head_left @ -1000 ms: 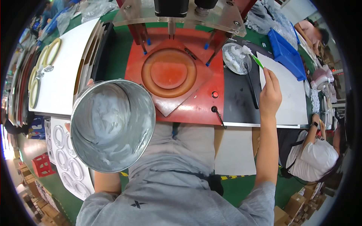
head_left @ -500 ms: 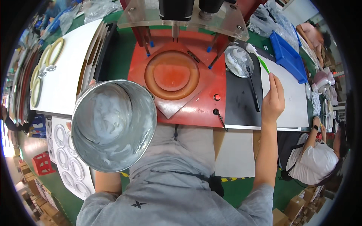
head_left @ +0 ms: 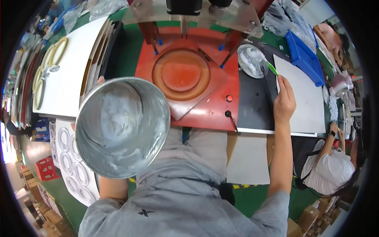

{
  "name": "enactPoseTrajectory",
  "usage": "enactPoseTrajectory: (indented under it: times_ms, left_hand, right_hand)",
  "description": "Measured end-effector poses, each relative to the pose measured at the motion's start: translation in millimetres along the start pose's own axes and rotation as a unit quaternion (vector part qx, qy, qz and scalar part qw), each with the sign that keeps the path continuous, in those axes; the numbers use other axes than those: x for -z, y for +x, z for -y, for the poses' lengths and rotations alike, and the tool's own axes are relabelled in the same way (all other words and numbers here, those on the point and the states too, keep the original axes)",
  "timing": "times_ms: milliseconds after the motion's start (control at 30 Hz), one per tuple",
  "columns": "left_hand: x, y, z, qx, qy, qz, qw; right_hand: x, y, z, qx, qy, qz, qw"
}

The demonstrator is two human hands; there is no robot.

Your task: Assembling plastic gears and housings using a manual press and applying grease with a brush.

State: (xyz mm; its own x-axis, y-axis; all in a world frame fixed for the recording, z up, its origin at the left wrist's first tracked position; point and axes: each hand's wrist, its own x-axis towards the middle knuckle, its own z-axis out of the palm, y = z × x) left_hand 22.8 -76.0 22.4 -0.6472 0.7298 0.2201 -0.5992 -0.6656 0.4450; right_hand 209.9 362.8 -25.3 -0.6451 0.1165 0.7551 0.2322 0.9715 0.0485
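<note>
My left hand (head_left: 100, 80) grips a metal bucket (head_left: 156, 108) from its far left side. Only fingertips show past the rim. The bucket tilts its mouth toward me, and white paste (head_left: 118, 114) smears its bottom and wall. Between the fingertips of my right hand (head_left: 285, 100) is a slim green-handled stick (head_left: 272, 68). Its far end is down at a round shallow dish (head_left: 257, 73) of white paste, so its tip cannot be made out. A thin black-handled tool (head_left: 269, 93) leans out of the same dish.
A red press base (head_left: 225, 81) with an orange ring-shaped mould (head_left: 158, 73) lies ahead, under a press head (head_left: 184, 8). At the right are a white sheet (head_left: 304, 106) and a blue tray (head_left: 302, 57). Beige rings (head_left: 59, 51) rest on a white board at left. A person (head_left: 327, 170) sits far right.
My right hand has moved slightly down and left, bringing the green-handled stick's tip from beside the dish down to it. The bucket has shifted slightly up and right in view.
</note>
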Motion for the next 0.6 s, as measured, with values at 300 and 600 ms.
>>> enactPoseTrajectory:
  times_ms: [300,600]
  left_hand:
    - [-5,2,-5,0.113,-0.085,0.002,0.99]
    - [24,-13,7,-0.139,0.069,-0.179,0.972]
  right_hand:
    - [17,13,7,0.012,-0.007,-0.064,0.998]
    - [21,19,17,-0.138,0.109,-0.105,0.979]
